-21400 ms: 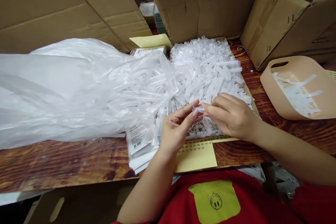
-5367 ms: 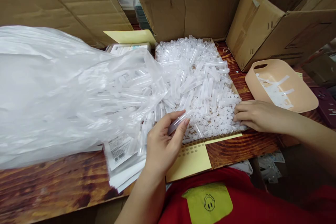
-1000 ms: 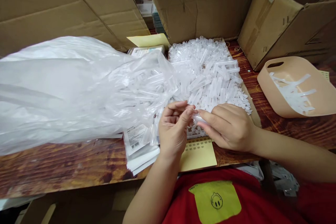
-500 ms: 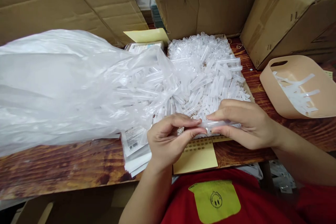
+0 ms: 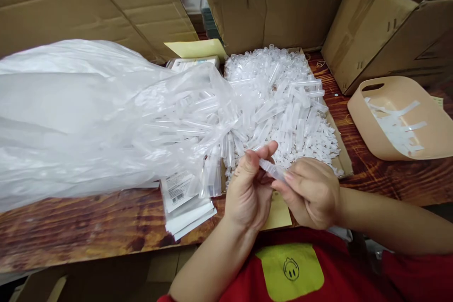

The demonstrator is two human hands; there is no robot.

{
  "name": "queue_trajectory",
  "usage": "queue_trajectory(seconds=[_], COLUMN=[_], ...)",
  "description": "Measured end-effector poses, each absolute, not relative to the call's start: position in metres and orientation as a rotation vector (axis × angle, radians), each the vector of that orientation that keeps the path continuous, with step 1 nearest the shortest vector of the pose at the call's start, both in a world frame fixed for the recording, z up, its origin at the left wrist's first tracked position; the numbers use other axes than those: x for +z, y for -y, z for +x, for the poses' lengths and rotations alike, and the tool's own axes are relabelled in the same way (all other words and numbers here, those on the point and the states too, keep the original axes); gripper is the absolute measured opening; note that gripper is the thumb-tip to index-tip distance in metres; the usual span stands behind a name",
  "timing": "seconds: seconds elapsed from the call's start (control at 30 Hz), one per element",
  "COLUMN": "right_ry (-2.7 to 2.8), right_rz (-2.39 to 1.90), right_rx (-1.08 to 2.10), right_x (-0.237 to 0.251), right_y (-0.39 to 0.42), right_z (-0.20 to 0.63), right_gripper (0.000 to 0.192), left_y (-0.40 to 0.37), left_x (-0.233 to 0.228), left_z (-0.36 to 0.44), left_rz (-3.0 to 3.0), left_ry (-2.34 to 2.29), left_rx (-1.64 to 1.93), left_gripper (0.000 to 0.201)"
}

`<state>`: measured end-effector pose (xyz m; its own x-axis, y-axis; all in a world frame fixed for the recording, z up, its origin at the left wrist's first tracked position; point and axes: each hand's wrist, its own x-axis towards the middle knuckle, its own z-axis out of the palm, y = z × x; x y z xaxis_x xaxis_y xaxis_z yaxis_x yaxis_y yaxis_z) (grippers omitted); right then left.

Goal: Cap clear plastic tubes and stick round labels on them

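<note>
A small translucent plastic tube (image 5: 273, 170) with a ridged end is held between my two hands, tilted down to the right. My right hand (image 5: 313, 193) pinches its lower right end with thumb and fingers. The ridged end reaches into my left hand (image 5: 249, 188), whose thumb and curled fingers close about it; whether a smaller part sits there is hidden. Just beyond my hands lies a heap of clear tubes (image 5: 272, 108), with many tiny white plastic pieces (image 5: 318, 144) at its near right, all on a cardboard tray (image 5: 343, 155).
On the left a large translucent plastic bag (image 5: 71, 118) spills tubes toward the heap. White printed packets (image 5: 180, 193) lie by the table's front edge. A beige bin (image 5: 368, 127) with white strips stands at right. Cardboard boxes (image 5: 283, 4) wall the back. A yellow sheet (image 5: 278, 212) lies below my hands.
Both hands have drawn lower and closer to my body. The tube has turned from nearly level to slanted, its ridged end now showing. My right hand has curled more tightly.
</note>
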<state>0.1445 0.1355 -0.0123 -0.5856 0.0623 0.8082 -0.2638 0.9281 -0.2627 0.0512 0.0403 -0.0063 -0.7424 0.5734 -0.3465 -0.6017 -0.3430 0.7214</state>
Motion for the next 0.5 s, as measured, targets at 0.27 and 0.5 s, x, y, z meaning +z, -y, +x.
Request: queue_trajectory(seconds=[0.27,0.5], right_ry=[2.176,2.358], right_rz=[0.162,0.274], right_rx=[0.324,0.12], right_x=[-0.01,-0.015], right_y=[-0.134,-0.156], right_z=[0.147,0.126], right_gripper=[0.01,0.027], left_y=[-0.042,-0.045], left_x=[-0.013,-0.017], left_z=[0.069,0.058], left_rz=[0.038,0.054], left_ry=[-1.075,-1.038], left_rx=[2.122,2.031], left_gripper=[0.044,0.039])
